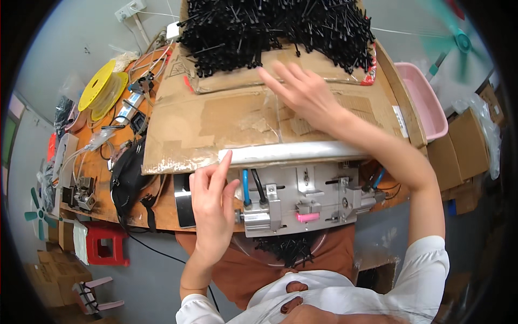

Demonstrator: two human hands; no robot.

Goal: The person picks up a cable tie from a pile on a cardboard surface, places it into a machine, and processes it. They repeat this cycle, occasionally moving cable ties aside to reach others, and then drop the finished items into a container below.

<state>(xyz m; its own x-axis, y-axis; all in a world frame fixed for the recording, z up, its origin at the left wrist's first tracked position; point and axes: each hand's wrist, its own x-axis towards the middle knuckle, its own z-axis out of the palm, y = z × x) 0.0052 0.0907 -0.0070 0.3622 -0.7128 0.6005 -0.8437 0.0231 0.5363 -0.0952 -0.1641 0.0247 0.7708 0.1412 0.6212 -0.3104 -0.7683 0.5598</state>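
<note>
My right hand (305, 97) is over the cardboard sheet (216, 127), fingers spread and slightly blurred, just below a large pile of thin black plastic pins (232, 40). Nothing shows in its grasp. Beside the left end of a silver tube (291, 153) along the cardboard's front edge is my left hand (212, 202). Its index finger points up and its thumb stands apart, with no object visible between them. To its right sits a metal fixture (288, 200) with clamps, blue and black air hoses, and a pink piece (307, 217) at its front.
Below the fixture, a clear bowl (245, 249) on my lap holds more black pins. A yellow spool (102, 89), cables and a black bag (127, 186) crowd the table's left. A pink basin (423, 102) and a turning fan (462, 40) are at the right; a red stool (108, 243) stands lower left.
</note>
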